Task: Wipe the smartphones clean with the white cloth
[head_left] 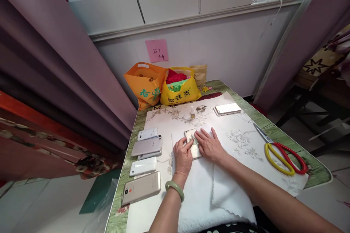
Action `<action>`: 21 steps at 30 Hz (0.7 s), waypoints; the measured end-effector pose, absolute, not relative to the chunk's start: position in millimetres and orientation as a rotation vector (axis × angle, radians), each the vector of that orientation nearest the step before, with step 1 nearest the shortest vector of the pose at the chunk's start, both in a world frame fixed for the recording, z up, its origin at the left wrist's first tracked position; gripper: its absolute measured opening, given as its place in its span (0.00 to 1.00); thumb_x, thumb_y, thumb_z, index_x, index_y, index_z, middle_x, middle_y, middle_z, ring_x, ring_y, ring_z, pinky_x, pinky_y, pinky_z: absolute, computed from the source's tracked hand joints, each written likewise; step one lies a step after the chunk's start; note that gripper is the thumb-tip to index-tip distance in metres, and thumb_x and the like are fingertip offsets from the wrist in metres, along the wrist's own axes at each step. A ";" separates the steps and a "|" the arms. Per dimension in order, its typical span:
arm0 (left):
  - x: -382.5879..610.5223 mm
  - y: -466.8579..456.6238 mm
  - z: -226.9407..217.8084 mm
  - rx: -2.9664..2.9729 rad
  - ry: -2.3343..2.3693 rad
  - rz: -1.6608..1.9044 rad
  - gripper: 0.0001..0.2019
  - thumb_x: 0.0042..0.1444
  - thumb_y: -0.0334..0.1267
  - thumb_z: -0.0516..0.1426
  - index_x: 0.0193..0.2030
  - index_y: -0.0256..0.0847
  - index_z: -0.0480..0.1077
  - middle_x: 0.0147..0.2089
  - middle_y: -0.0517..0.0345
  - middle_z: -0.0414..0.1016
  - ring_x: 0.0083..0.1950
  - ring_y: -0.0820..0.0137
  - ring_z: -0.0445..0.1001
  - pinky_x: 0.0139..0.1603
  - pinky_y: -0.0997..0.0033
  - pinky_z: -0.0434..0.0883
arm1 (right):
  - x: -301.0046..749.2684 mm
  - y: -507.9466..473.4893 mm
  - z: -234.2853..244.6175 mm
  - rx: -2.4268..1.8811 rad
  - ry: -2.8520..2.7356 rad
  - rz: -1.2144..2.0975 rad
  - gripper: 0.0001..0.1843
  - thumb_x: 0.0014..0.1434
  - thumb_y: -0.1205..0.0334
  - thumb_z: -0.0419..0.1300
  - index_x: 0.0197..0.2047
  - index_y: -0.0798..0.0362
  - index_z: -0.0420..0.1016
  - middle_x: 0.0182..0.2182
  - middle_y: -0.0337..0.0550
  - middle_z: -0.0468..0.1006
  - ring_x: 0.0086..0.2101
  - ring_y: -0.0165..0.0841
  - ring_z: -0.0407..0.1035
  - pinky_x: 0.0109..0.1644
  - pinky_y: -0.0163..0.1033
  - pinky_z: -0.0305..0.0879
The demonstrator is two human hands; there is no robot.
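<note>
A gold phone lies face down on a white towel in the middle of the table. My left hand rests beside it with fingers curled, pinching a small ring-shaped part on the phone's back. My right hand lies flat on the phone with fingers stretched out, pressing it down. A green bangle sits on my left wrist.
Several phones lie in a column along the table's left edge, another phone at the far right. Red and yellow scissors lie at right. A small bottle, orange bag and yellow bag stand at the back.
</note>
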State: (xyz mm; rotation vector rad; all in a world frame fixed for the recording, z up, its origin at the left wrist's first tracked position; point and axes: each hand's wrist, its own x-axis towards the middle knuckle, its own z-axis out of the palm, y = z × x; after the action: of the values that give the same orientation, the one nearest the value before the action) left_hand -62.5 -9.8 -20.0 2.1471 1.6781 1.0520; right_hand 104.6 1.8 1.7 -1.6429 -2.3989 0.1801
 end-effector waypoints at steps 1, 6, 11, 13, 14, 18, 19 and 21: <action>-62.4 -9.8 -19.5 2.140 1.679 1.052 0.21 0.55 0.23 0.53 0.48 0.49 0.78 0.51 0.53 0.74 0.54 0.62 0.70 0.58 0.55 0.66 | 105.6 -8.6 -0.8 -1.628 -2.391 0.140 0.30 0.64 0.63 0.46 0.69 0.52 0.57 0.66 0.46 0.61 0.67 0.44 0.48 0.69 0.65 0.26; -61.9 -9.0 -18.5 2.111 1.682 1.072 0.19 0.56 0.24 0.51 0.47 0.45 0.78 0.50 0.53 0.75 0.53 0.62 0.70 0.58 0.56 0.66 | 107.0 -61.8 -8.6 -1.513 -2.394 0.028 0.28 0.67 0.57 0.48 0.68 0.50 0.59 0.65 0.44 0.64 0.67 0.43 0.49 0.70 0.60 0.20; -61.6 -8.5 -19.0 2.120 1.681 1.083 0.18 0.56 0.23 0.52 0.46 0.45 0.77 0.48 0.54 0.76 0.52 0.63 0.70 0.57 0.57 0.66 | 100.4 -58.4 -3.7 -1.565 -2.329 0.077 0.26 0.68 0.57 0.48 0.67 0.50 0.62 0.65 0.44 0.65 0.66 0.42 0.52 0.70 0.60 0.20; -61.1 -8.4 -18.8 2.129 1.675 1.102 0.17 0.57 0.24 0.52 0.46 0.44 0.77 0.48 0.54 0.77 0.51 0.63 0.71 0.57 0.58 0.66 | 98.5 -37.1 1.2 -1.638 -2.312 0.129 0.26 0.67 0.61 0.47 0.67 0.50 0.62 0.64 0.45 0.65 0.66 0.42 0.52 0.70 0.61 0.23; -60.8 -8.3 -18.7 2.131 1.673 1.111 0.17 0.57 0.25 0.52 0.47 0.43 0.76 0.48 0.53 0.77 0.51 0.63 0.71 0.57 0.58 0.66 | 98.1 -24.7 4.0 -1.678 -2.308 0.152 0.26 0.66 0.62 0.47 0.66 0.50 0.62 0.64 0.45 0.65 0.66 0.43 0.52 0.69 0.63 0.25; -59.6 -7.7 -19.5 2.127 1.702 1.125 0.16 0.59 0.28 0.51 0.53 0.39 0.71 0.48 0.50 0.77 0.50 0.61 0.71 0.56 0.56 0.67 | 99.0 11.0 11.9 -1.749 -2.336 0.191 0.26 0.66 0.63 0.47 0.66 0.50 0.62 0.64 0.44 0.66 0.66 0.47 0.50 0.68 0.66 0.29; -59.5 -7.6 -20.1 2.126 1.711 1.122 0.17 0.59 0.28 0.51 0.54 0.39 0.70 0.48 0.50 0.77 0.50 0.60 0.71 0.56 0.56 0.67 | 99.6 12.0 12.0 -1.742 -2.342 0.176 0.26 0.66 0.63 0.47 0.66 0.50 0.63 0.64 0.44 0.66 0.66 0.47 0.50 0.69 0.66 0.28; -59.7 -7.6 -21.8 2.127 1.719 1.116 0.18 0.59 0.28 0.51 0.55 0.39 0.70 0.49 0.49 0.77 0.50 0.60 0.71 0.57 0.55 0.67 | 100.9 2.3 9.5 -1.704 -2.344 0.114 0.25 0.67 0.63 0.46 0.65 0.51 0.64 0.62 0.44 0.68 0.66 0.46 0.51 0.69 0.64 0.26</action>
State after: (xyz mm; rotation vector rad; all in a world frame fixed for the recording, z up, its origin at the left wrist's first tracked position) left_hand -59.7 -7.6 -21.8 2.1266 1.7186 1.1164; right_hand 100.9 2.3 9.5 -1.7043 -2.3441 0.1139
